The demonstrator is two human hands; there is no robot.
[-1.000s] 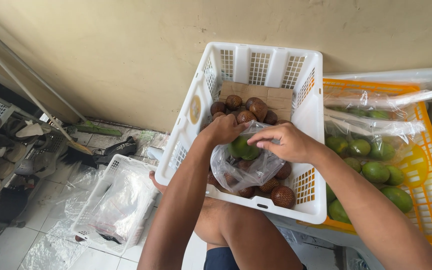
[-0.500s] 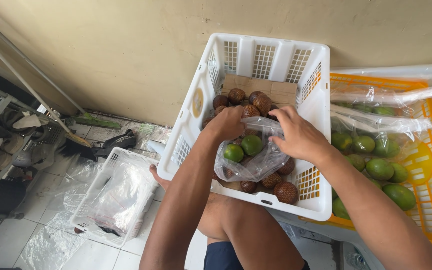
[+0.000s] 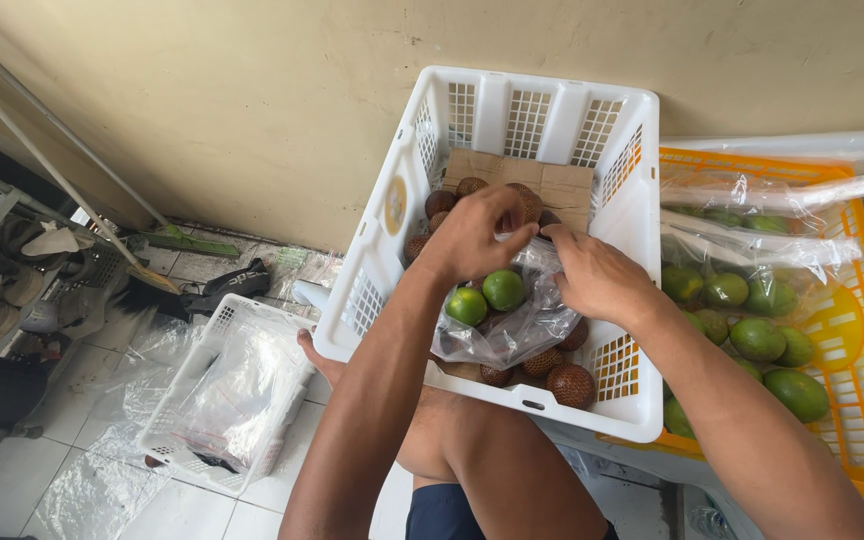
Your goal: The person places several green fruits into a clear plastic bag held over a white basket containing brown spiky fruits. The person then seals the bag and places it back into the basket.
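Head view: centre of frame
Left hand (image 3: pixel 472 235): fingers pinch clear plastic bag of green limes (image 3: pixel 507 315)
Right hand (image 3: pixel 597 275): fingers pinch bag's mouth
Risk: thin plastic may slip, spilling limes into white slatted plastic crate (image 3: pixel 542 120)

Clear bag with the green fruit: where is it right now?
In the head view, the clear bag sits centre frame inside the white crate, on the brown fruit, its mouth pinched between the left hand and right hand.

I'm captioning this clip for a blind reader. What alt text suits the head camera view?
Two bare hands, left hand and right hand, pinch shut the mouth of a clear plastic bag of green citrus fruits over a white crate of brown scaly fruit. An orange crate of green mangoes stands alongside.
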